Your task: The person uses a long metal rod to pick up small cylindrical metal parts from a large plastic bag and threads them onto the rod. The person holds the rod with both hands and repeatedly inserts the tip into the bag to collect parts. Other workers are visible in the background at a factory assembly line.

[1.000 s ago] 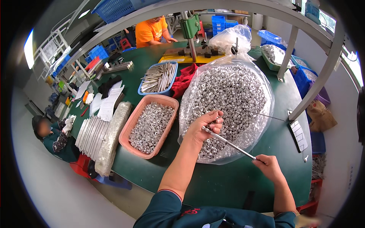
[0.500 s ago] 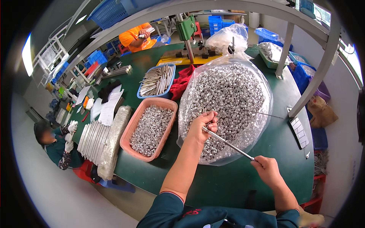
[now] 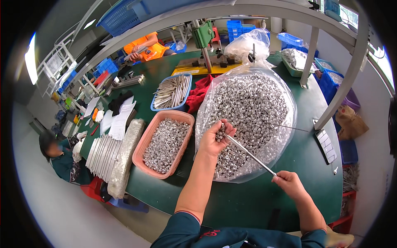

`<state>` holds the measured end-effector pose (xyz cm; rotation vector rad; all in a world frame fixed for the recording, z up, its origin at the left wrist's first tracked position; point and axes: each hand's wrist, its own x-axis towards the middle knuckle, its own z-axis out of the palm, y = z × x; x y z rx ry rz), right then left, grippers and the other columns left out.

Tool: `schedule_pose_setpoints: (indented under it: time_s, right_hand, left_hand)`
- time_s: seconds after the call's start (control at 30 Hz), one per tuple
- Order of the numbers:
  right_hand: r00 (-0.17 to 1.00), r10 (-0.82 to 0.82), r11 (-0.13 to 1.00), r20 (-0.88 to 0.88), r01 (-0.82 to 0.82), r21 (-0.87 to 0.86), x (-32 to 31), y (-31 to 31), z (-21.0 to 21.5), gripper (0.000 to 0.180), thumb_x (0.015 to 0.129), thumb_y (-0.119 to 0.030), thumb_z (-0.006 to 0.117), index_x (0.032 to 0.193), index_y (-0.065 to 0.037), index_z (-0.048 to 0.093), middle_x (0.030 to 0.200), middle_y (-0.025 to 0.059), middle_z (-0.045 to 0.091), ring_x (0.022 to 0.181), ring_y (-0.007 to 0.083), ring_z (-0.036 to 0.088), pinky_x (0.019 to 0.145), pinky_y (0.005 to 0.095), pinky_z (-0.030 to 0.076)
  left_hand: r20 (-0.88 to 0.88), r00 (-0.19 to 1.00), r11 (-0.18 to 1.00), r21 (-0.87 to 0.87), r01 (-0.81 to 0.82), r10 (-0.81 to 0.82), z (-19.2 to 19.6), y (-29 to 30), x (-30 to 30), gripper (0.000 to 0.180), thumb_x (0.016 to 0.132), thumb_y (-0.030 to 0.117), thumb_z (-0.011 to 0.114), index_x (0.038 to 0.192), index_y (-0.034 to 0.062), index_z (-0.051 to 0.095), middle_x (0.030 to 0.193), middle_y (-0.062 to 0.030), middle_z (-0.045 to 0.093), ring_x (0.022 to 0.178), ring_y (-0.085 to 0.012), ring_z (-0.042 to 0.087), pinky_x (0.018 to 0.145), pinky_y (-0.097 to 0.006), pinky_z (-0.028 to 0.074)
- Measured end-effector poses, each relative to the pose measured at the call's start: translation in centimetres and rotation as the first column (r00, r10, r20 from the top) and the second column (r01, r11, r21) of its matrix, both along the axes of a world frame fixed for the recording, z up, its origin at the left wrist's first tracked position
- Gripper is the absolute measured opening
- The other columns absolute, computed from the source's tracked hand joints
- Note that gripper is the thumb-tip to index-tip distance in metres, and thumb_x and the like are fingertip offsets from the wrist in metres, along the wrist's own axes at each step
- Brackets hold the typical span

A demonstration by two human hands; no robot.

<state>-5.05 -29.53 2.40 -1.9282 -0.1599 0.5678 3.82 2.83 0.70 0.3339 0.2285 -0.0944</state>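
Basket (image 3: 145,142) of silver sleeves beside bag (image 3: 285,124)

Looking like a small-parts assembly workshop: green workbench (image 3: 248,198) carrying a bulk bag of metal sleeves (image 3: 248,111), sorting trays (image 3: 165,142), blue crates (image 3: 240,27), a green press (image 3: 204,37), co-workers sitting around

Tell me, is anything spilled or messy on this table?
Nothing looks spilled. The little metal rings stay heaped on their clear plastic bag and in the pink tray. The left hand holds some rings against a thin rod gripped by the right hand.
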Motion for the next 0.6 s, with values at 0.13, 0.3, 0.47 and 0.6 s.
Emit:
schedule_pose_setpoints:
  time_s: [0.13, 0.3, 0.47, 0.6]
  right_hand:
    - [0.996, -0.006, 0.998, 0.085, 0.011, -0.058, 0.1, 0.0, -0.3, 0.021, 0.089, -0.019, 0.064, 0.089, 0.002, 0.065, 0.064, -0.0019, 0.051, 0.062, 0.006, 0.044, 0.055, 0.0254, 0.037]
    - [0.989, 0.002, 0.996, 0.15, 0.011, -0.089, 0.1, 0.0, -0.8, 0.021, 0.088, -0.018, 0.065, 0.09, 0.003, 0.064, 0.061, 0.0009, 0.05, 0.059, 0.0073, 0.043, 0.054, 0.0271, 0.038]
    - [0.985, 0.023, 0.989, 0.17, 0.002, -0.146, -0.2, 0.5, 0.3, 0.021, 0.087, -0.017, 0.066, 0.09, 0.003, 0.064, 0.059, 0.0026, 0.049, 0.057, 0.008, 0.043, 0.052, 0.0281, 0.039]
    - [0.978, 0.04, 0.984, 0.207, -0.003, -0.176, -0.2, 0.4, 0.8, 0.019, 0.086, -0.016, 0.066, 0.09, 0.003, 0.065, 0.059, 0.0054, 0.051, 0.056, 0.0099, 0.045, 0.052, 0.0292, 0.04]
  left_hand:
    - [0.04, 0.997, 0.998, 0.001, 0.06, -0.06, -0.1, 0.5, 0.0, 0.015, 0.089, 0.009, 0.061, 0.1, -0.0007, 0.059, 0.09, -0.0125, 0.063, 0.088, -0.0265, 0.066, 0.094, -0.052, 0.051]
    - [-0.014, 0.994, 0.994, 0.017, 0.108, -0.108, 0.2, 0.4, -0.1, 0.014, 0.088, 0.009, 0.062, 0.098, -0.0008, 0.059, 0.09, -0.0125, 0.063, 0.085, -0.0267, 0.067, 0.096, -0.056, 0.048]
    - [-0.044, 0.995, 0.996, 0.0, 0.085, -0.085, 0.3, -0.1, -0.2, 0.014, 0.089, 0.009, 0.061, 0.099, -0.0008, 0.058, 0.09, -0.0117, 0.063, 0.084, -0.0262, 0.067, 0.095, -0.057, 0.048]
    - [-0.035, 0.997, 0.997, 0.027, 0.073, -0.072, -0.3, 0.5, -0.1, 0.015, 0.09, 0.009, 0.061, 0.101, -0.001, 0.057, 0.091, -0.0107, 0.063, 0.084, -0.0261, 0.067, 0.096, -0.057, 0.048]
